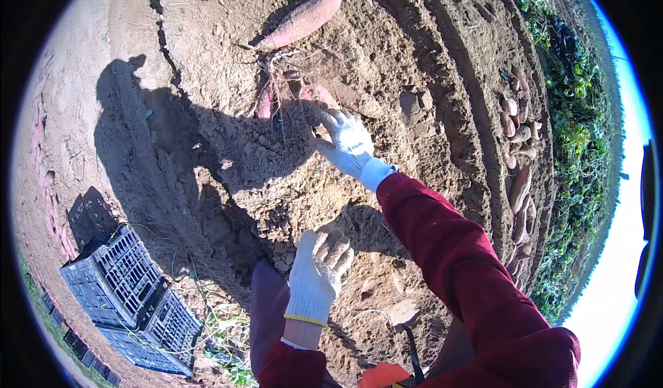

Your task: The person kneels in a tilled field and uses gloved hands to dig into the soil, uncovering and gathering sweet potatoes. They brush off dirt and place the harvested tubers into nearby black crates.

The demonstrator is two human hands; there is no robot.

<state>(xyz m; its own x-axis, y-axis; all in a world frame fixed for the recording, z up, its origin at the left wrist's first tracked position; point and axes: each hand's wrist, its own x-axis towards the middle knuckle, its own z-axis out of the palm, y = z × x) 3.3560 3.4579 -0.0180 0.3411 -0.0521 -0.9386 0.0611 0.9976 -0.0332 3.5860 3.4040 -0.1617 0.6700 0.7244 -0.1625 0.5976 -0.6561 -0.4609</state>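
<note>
My right hand (346, 142), in a white knit glove, reaches over the loose soil with thumb and fingers apart. Its fingertips are beside partly buried sweet potatoes (322, 95), which hang together by stringy roots (274, 79). Another reddish root (265, 100) stands in the dirt to the left of these. Above the cluster a large sweet potato (303, 21) lies exposed on the ground. Closer to my body, my left hand (317, 276), gloved alike with a yellow cuff edge, hovers with loosely bent fingers. Nothing shows between its thumb and fingers.
Stacked dark plastic crates (129, 294) stand at lower left. Dug sweet potatoes (520, 129) lie in a row on the right, before green vines (575, 144). A dark thin rod (413, 351) and an orange object (384, 375) are near my legs. My shadow covers soil at left.
</note>
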